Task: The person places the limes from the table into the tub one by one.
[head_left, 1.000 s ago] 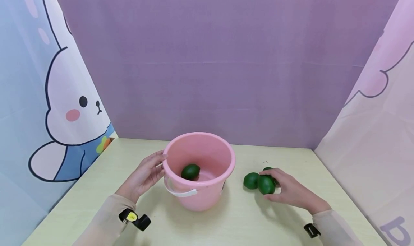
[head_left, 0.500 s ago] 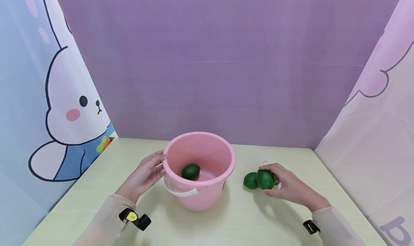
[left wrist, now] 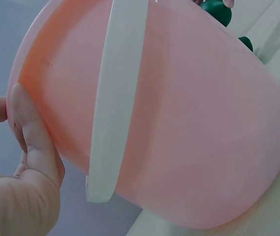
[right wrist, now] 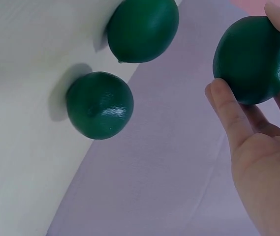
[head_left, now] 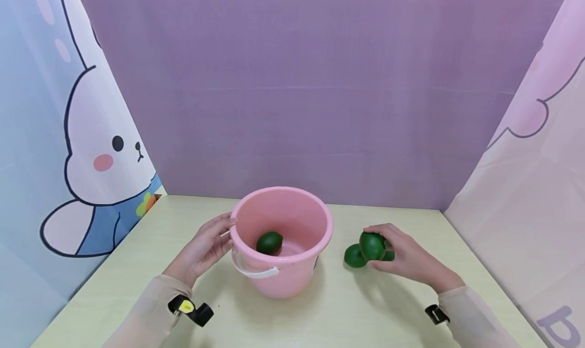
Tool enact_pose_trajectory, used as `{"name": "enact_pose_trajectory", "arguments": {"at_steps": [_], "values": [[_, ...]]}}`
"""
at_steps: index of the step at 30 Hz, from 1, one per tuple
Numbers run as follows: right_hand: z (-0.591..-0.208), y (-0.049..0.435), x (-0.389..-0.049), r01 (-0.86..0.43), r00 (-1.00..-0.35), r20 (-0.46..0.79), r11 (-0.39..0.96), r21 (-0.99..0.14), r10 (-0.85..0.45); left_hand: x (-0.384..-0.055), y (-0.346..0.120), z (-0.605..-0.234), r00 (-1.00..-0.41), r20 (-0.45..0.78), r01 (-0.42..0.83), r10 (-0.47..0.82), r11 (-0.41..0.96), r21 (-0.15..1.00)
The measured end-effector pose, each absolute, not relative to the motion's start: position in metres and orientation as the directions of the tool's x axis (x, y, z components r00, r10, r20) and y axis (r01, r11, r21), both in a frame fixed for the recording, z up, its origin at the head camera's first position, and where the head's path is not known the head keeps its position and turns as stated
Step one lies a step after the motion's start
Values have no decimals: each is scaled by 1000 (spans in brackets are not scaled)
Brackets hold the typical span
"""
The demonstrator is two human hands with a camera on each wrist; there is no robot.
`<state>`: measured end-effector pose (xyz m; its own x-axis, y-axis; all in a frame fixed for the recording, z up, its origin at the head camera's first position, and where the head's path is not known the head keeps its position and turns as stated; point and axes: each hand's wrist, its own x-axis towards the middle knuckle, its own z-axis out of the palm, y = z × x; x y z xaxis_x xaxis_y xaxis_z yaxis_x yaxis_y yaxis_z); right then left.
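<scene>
A pink bucket (head_left: 285,279) stands upright on the table, its white handle (left wrist: 117,98) hanging down the near side. My left hand (head_left: 205,249) grips its rim at the left, thumb on the outside in the left wrist view. One green lime (head_left: 269,243) lies inside the bucket. To the right, my right hand (head_left: 411,261) holds another lime (right wrist: 253,61) between thumb and fingers, raised off the table. Below and beside that hand, two more limes rest on the tabletop: one on the left (head_left: 354,256) and one (head_left: 389,256) partly hidden behind the held lime and fingers.
The pale wooden table (head_left: 219,317) ends at a purple cloth backdrop (head_left: 297,94). Printed curtains flank it, with a cartoon rabbit (head_left: 109,134) on the left one. Black straps with small devices (head_left: 191,310) sit on both wrists.
My right hand has lifted the lime up and slightly left, away from the two on the table. My left hand and the bucket have stayed in place.
</scene>
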<state>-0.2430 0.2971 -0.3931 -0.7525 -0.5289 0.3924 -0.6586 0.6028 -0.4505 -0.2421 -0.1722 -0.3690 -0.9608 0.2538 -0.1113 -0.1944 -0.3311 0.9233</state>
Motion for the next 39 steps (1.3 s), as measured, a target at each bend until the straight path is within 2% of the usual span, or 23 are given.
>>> {"name": "enact_pose_trajectory", "arguments": {"at_steps": [15,33,39], "values": [[-380,288,-245,-693,-720,445,521,-497,-533,-243,-172,-371,-962,-109,-194,250,-348,917],[-363,280,-248,-677,-735,462,581,-452,-496,-244,-172,-371,-963,-98,-186,251,-355,916],[-358,277,-250,-697,-715,486,568,-437,-503,-244,-171,-371,-963,-103,-188,248,-352,917]]}}
